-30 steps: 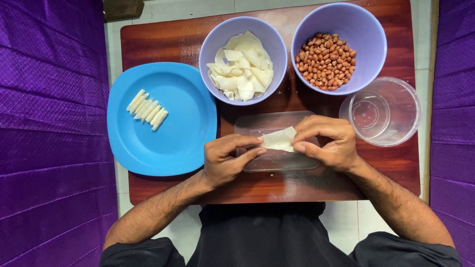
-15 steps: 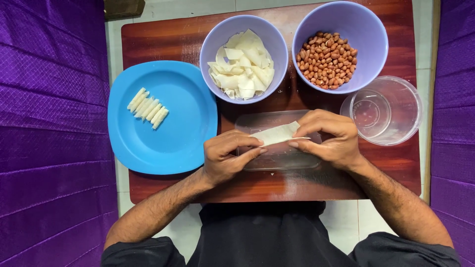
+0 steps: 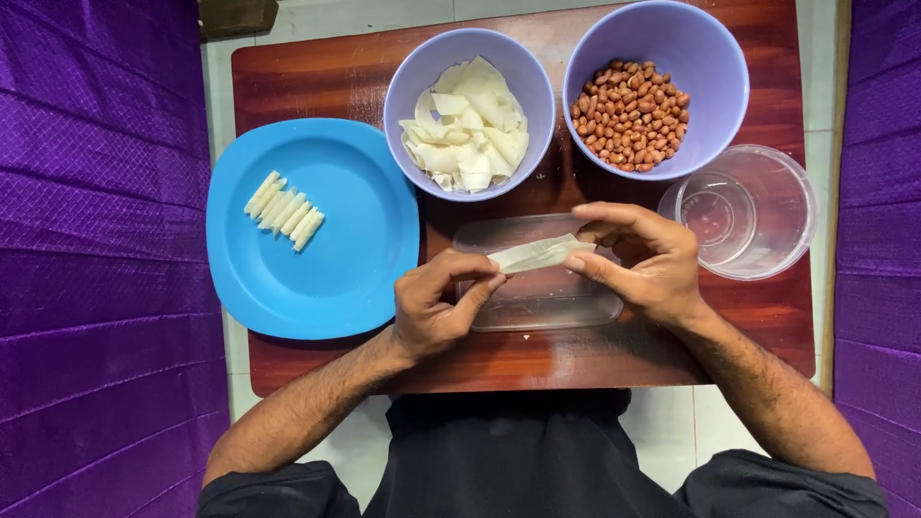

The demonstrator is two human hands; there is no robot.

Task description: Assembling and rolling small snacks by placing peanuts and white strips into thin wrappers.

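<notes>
I see a dark red wooden bench (image 3: 317, 72) standing on pale floor tiles, with purple quilted fabric (image 3: 96, 240) on both sides of it. The fabric and the person's dark clothing run off the frame, and the far rim of the peanut bowl is cut off at the top edge.

On the bench, a blue plate (image 3: 336, 259) lies at the left, carrying a short row of rolled white pieces (image 3: 284, 211). Behind the hands stand two lavender bowls: one (image 3: 408, 77) holding loose white wrapper sheets (image 3: 470, 129), the other (image 3: 715, 86) holding peanuts (image 3: 628, 115). A clear round container (image 3: 767, 216) stands at the right, and a clear rectangular lid (image 3: 547, 302) lies under the hands, partly hidden by them.

The left hand (image 3: 432, 307) and right hand (image 3: 643, 259) each pinch one end of a rolled wrapper (image 3: 537, 254), both in a closed grip, holding it just above the lid.
</notes>
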